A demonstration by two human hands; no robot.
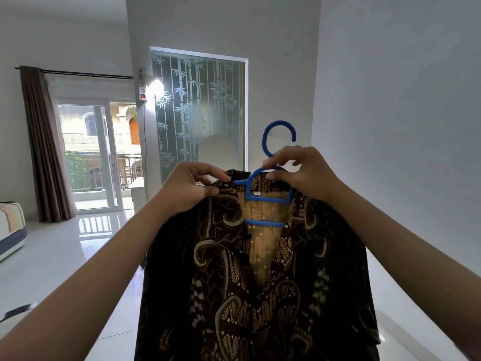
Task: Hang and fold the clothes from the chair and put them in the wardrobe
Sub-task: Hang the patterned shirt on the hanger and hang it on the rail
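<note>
A dark brown batik shirt with tan swirl patterns hangs in front of me, draped on a blue plastic hanger. The hanger's hook rises above the collar. My left hand pinches the shirt's collar at the hanger's left arm. My right hand grips the hanger at the base of its hook, over the right shoulder of the shirt. The shirt's front hangs unbuttoned, showing its lighter inside. No chair or wardrobe is in view.
A frosted glass panel with a bamboo pattern stands straight ahead. At the left are a sliding glass door, a brown curtain and the edge of a mattress. A white wall rises on the right. The floor is glossy white tile.
</note>
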